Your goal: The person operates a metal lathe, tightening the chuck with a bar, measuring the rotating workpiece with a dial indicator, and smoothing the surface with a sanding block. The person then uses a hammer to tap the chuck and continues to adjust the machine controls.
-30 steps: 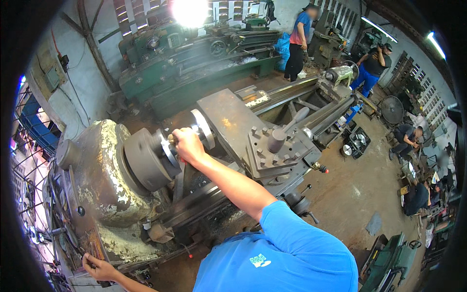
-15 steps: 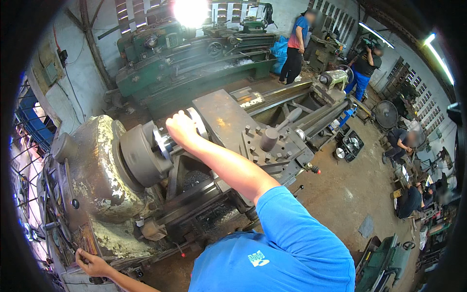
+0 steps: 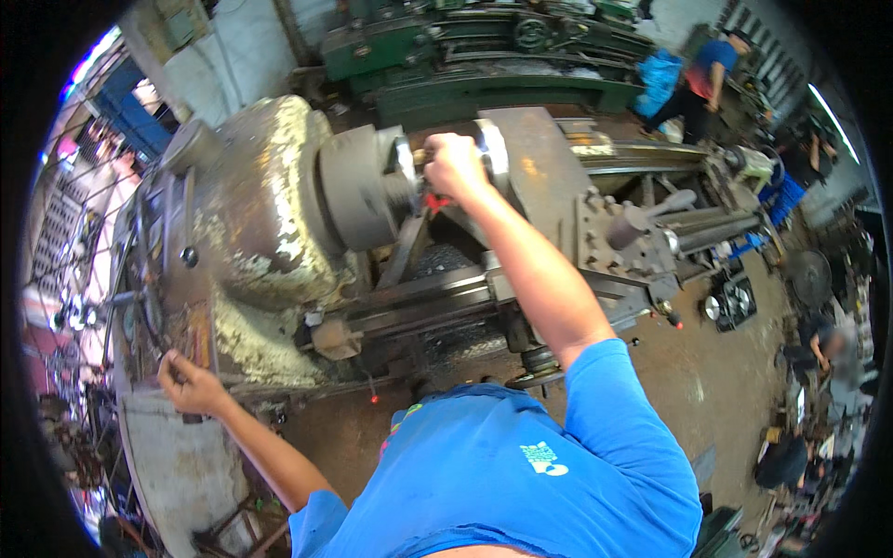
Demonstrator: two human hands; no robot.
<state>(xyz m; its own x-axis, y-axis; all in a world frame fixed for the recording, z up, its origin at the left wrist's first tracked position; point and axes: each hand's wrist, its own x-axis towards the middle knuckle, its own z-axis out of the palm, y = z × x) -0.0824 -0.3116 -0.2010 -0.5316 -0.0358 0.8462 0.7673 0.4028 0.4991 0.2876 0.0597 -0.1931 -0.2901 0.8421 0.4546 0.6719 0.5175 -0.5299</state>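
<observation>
My right hand is closed in the gap between the grey lathe chuck and a shiny metal ring beside the carriage. What its fingers hold is hidden; a bit of red shows just beneath them. A bright metal edge lines the chuck's face. At the far left, my left hand has bent fingers with thumb and forefinger close together. They meet the lower end of a dark, thin rod or cable beside the headstock; its exact kind is unclear.
The tool post with its handle and upright bolts stands right of my forearm. Below the chuck run the bed rails. A red-tipped lever hangs in front. Behind stands a green lathe. A person and other workers are at right.
The view has swung, so the lathe sits higher and further right. My right hand remains between chuck and ring, and red now shows under it. My left hand stays at the headstock's left end.
</observation>
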